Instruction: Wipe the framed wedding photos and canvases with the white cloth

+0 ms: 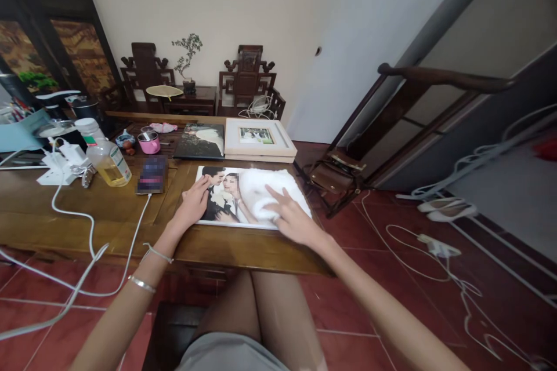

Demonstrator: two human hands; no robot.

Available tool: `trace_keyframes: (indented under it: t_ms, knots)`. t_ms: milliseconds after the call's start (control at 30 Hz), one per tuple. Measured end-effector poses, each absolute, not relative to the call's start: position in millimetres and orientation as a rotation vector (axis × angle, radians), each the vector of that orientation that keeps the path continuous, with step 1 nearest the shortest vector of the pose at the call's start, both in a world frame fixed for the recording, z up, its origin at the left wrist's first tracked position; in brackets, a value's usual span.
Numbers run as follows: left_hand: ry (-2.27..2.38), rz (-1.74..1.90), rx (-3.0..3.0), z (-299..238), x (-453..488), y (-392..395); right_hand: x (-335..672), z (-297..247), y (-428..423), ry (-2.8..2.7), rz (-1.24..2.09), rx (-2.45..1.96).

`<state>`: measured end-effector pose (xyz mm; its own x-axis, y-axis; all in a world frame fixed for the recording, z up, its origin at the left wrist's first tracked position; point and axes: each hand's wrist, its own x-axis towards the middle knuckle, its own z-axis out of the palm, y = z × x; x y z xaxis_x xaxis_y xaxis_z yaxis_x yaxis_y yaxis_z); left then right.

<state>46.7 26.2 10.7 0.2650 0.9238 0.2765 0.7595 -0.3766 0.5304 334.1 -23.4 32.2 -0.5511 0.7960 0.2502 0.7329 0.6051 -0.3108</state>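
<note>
A large photo print lies flat near the front edge of the wooden table. My left hand rests on the print's left edge, fingers stretched out and flat. A white cloth lies on the right part of the print. My right hand presses on that cloth with the fingers spread.
Behind the print lie a dark photo album and a white framed photo box. A phone on a white cable, an oil bottle, a pink pot and a power strip sit at left. Cables cross the red tiled floor at right.
</note>
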Motion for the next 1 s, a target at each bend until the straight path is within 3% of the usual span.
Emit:
trace_keyframes:
  t_ms: [233, 533, 667, 1000]
  knots:
    - [1.520, 0.853, 2.266, 6.3, 46.7, 27.3, 338.1, 44.5, -100.4, -2.600, 0.346, -1.024]
    - [1.512, 0.901, 2.268, 1.5, 44.2, 30.6, 333.1, 34.2, 36.4, -2.395, 0.283, -1.318]
    - [1.505, 0.876, 2.271, 2.9, 43.9, 31.3, 328.4, 35.8, 54.8, -2.370, 0.274, -1.374]
    - [1.492, 0.895, 2.257, 0.6, 44.6, 30.7, 328.0, 34.8, -94.2, -2.548, 0.303, -1.048]
